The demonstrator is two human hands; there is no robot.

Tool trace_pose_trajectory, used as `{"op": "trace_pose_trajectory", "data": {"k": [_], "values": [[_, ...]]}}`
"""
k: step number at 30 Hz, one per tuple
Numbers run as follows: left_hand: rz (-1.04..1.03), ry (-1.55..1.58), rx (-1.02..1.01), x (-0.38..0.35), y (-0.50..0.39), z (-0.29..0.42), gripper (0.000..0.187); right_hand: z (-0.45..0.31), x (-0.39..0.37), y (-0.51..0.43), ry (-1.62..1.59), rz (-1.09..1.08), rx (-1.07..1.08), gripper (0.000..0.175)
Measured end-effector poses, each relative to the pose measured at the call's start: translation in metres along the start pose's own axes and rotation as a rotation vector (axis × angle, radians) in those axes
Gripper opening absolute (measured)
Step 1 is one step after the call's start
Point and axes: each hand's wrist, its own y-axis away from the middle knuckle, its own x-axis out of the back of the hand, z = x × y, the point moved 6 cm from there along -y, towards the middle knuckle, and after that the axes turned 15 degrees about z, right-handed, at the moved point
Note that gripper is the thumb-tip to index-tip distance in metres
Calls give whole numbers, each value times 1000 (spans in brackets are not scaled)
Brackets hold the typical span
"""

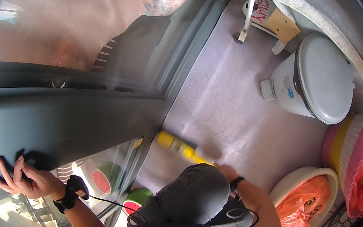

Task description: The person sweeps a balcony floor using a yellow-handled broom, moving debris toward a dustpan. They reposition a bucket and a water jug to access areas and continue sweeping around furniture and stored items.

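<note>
My left hand (28, 181) is at the lower left, palm turned up, fingers apart and holding nothing. It is close against the wide grey rail (62, 117) of a glazed door or window frame; I cannot tell whether the fingertips touch it. Beyond my bent knee in dark jeans (196, 192), my right hand (227, 173) grips a long yellow implement (180, 148) with a dark upper edge. Motion blurs the implement, so its exact kind is unclear. Its far end lies low by the base of the frame. The knee partly hides my right hand.
A white lidded pedal bin (290, 83) stands on the pale floor (227, 85). To the right are a cream basin (285, 177) with an orange plastic bag (301, 203), and a striped container (341, 139). A watermelon-patterned object (138, 196) sits by my knee. A black cable (110, 202) leaves my left wrist.
</note>
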Motion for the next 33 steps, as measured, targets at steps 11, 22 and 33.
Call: {"op": "trace_pose_trajectory", "data": {"k": [11,22,33], "values": [[-17,33,47,-1,-3,3,18,59,111,4,8,652,-373,39],[3,38,80,1,-4,4,20,15,-56,62,-172,147,-76,36],[45,42,73,1,-1,1,23,50,48,7,-322,424,-483,35]]}}
